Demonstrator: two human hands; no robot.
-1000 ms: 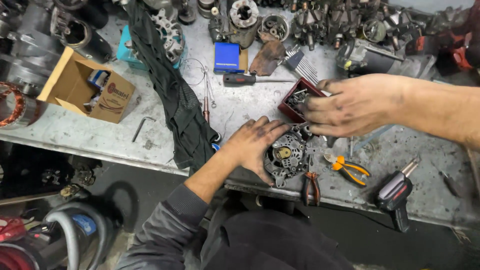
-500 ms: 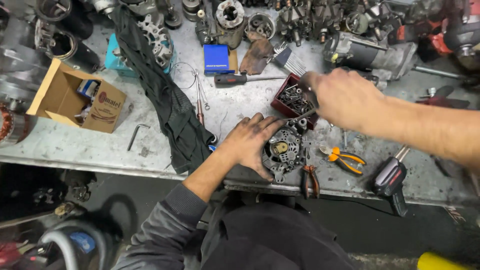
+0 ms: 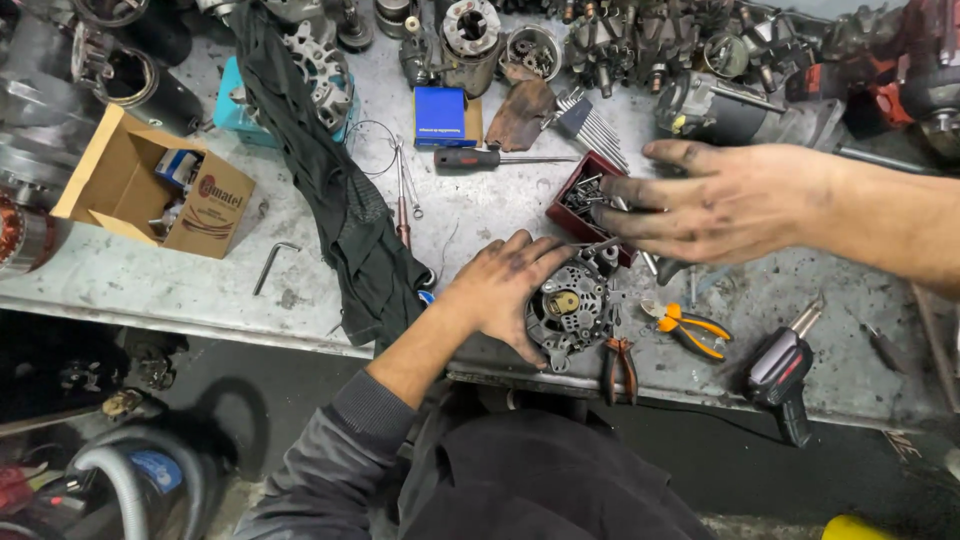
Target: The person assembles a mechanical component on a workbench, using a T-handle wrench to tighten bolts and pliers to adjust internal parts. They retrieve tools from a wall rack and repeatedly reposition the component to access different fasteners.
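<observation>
Left hand [image 3: 507, 285] flat on alternator housing [image 3: 572, 308] at front edge of metal workbench [image 3: 200, 285], fingers spread, not clamped. Right hand [image 3: 720, 200] hovering over red parts tray [image 3: 578, 200] of screws, fingers loosely extended; cannot tell if anything pinched. Orange-handled pliers [image 3: 690, 327] just right of alternator, red-handled cutters [image 3: 620, 365] below it. Dark rag [image 3: 345, 200] and cardboard box [image 3: 150, 190] to left.

Open cardboard box [image 3: 150, 195], dark rag [image 3: 340, 190], blue box [image 3: 440, 116], orange-handled pliers [image 3: 690, 328], screwdriver [image 3: 490, 158], hex key [image 3: 272, 262]
</observation>
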